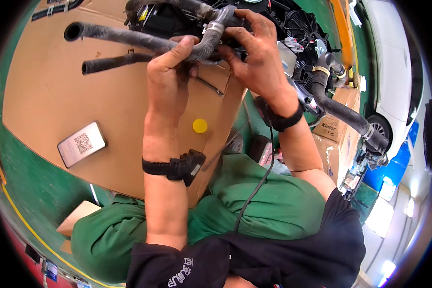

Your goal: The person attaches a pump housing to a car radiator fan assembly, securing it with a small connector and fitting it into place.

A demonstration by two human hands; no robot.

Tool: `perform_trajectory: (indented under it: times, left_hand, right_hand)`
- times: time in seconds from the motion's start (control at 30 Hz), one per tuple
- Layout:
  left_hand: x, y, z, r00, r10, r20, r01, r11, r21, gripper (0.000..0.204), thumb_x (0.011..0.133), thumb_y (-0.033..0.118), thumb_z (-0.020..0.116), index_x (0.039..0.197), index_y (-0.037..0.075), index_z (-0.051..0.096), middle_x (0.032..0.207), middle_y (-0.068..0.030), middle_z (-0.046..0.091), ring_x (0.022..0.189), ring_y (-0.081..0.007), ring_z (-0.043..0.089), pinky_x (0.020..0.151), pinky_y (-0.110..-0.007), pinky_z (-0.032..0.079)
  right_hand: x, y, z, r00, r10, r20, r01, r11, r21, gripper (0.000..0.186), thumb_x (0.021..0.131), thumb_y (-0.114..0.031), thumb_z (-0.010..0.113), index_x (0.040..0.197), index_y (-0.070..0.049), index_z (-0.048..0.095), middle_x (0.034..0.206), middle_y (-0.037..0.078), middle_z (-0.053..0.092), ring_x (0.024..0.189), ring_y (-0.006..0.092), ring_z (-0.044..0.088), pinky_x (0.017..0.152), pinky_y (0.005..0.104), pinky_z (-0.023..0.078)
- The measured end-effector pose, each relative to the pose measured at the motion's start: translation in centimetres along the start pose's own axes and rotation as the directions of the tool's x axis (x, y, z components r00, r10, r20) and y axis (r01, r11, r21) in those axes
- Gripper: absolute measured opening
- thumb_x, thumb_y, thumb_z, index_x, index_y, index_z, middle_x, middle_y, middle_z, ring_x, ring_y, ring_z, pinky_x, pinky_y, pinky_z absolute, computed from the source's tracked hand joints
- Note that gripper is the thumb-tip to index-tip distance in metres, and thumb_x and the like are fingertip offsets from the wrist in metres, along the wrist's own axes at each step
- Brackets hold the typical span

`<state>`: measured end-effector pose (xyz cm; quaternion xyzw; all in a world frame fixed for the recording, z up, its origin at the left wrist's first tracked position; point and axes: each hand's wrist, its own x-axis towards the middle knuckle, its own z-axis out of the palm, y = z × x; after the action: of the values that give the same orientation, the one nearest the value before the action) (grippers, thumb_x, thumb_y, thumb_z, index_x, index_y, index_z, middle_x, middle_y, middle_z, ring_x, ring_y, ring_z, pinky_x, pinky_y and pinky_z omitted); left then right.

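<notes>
At the top middle, my left hand [169, 72] is closed around a dark, braided-looking rubber hose [129, 39], its thumb lying along the bend. The hose's open end points left. A pale clamp [213, 28] sits where the hose meets a grey elbow fitting [223, 17]. My right hand [261, 62] curls its fingers and thumb around the fitting end, just right of the clamp; its exact grip is partly hidden. Below the braided hose, a thinner black hose [115, 62] also points left. Behind both hands is a black machine assembly [305, 29] with cables and connectors.
Brown cardboard [43, 96] lies under the hoses, bearing a phone [82, 144], a yellow disc [199, 126] and a thin metal rod [210, 86]. To the right, another thick hose [338, 110] sticks out past a cardboard box [329, 129]. A white car [393, 62] stands beyond.
</notes>
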<state>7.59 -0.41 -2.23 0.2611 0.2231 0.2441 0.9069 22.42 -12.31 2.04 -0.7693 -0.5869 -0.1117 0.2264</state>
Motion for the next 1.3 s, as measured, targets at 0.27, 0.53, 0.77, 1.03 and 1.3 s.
perform_trajectory:
  times: [0.27, 0.53, 0.77, 1.03, 1.3]
  left_hand:
    - [0.2, 1.4, 0.4, 0.997, -0.040, 0.063, 0.029, 0.985, 0.170, 0.035, 0.101, 0.033, 0.061, 0.103, -0.001, 0.070, 0.087, -0.0061, 0.069, 0.073, -0.0129, 0.060, 0.064, -0.026, 0.041]
    - [0.1, 1.4, 1.2, 0.978, -0.092, 0.185, 0.081, 0.995, 0.064, 0.026, 0.101, 0.027, 0.059, 0.099, 0.005, 0.072, 0.087, -0.0028, 0.072, 0.075, -0.0110, 0.062, 0.065, -0.025, 0.043]
    - [0.7, 1.4, 0.1, 0.971, -0.047, 0.233, 0.031, 0.997, 0.071, 0.020, 0.098, 0.026, 0.064, 0.099, 0.007, 0.071, 0.084, -0.0022, 0.072, 0.068, -0.0106, 0.064, 0.057, -0.024, 0.045]
    - [0.8, 2.8, -0.3, 0.963, 0.015, 0.270, 0.006, 0.997, -0.078, 0.032, 0.103, 0.038, 0.060, 0.105, 0.007, 0.068, 0.092, -0.0057, 0.072, 0.076, -0.0144, 0.068, 0.066, -0.028, 0.055]
    - [1.3, 2.6, -0.4, 0.950, -0.104, 0.295, 0.095, 0.994, 0.045, 0.033, 0.104, 0.037, 0.059, 0.105, 0.004, 0.068, 0.091, -0.0049, 0.072, 0.073, -0.0124, 0.067, 0.060, -0.024, 0.053]
  right_hand:
    - [0.4, -0.1, -0.3, 0.996, -0.092, 0.013, 0.092, 0.996, 0.010, 0.026, 0.078, -0.008, 0.078, 0.103, -0.005, 0.072, 0.129, 0.024, 0.057, 0.116, 0.0446, 0.054, 0.099, 0.0503, 0.045]
    - [0.4, 0.7, 0.3, 0.990, -0.140, -0.014, 0.140, 0.989, -0.045, 0.020, 0.079, -0.006, 0.075, 0.098, -0.003, 0.072, 0.125, 0.025, 0.061, 0.114, 0.0441, 0.056, 0.098, 0.0492, 0.046]
    - [0.1, 0.5, 0.2, 0.985, -0.170, 0.000, 0.169, 0.979, -0.113, 0.019, 0.080, -0.005, 0.073, 0.099, -0.003, 0.072, 0.124, 0.024, 0.063, 0.111, 0.0433, 0.058, 0.097, 0.0482, 0.047]
    - [0.6, 0.1, 0.4, 0.981, -0.193, 0.008, 0.193, 0.980, -0.042, 0.020, 0.080, -0.003, 0.072, 0.100, -0.002, 0.073, 0.118, 0.023, 0.065, 0.108, 0.0426, 0.060, 0.093, 0.0464, 0.048]
    - [0.9, -0.6, 0.2, 0.984, -0.160, 0.073, 0.162, 0.987, -0.024, 0.017, 0.080, -0.004, 0.072, 0.097, -0.001, 0.071, 0.119, 0.023, 0.065, 0.108, 0.0404, 0.061, 0.095, 0.0456, 0.048]
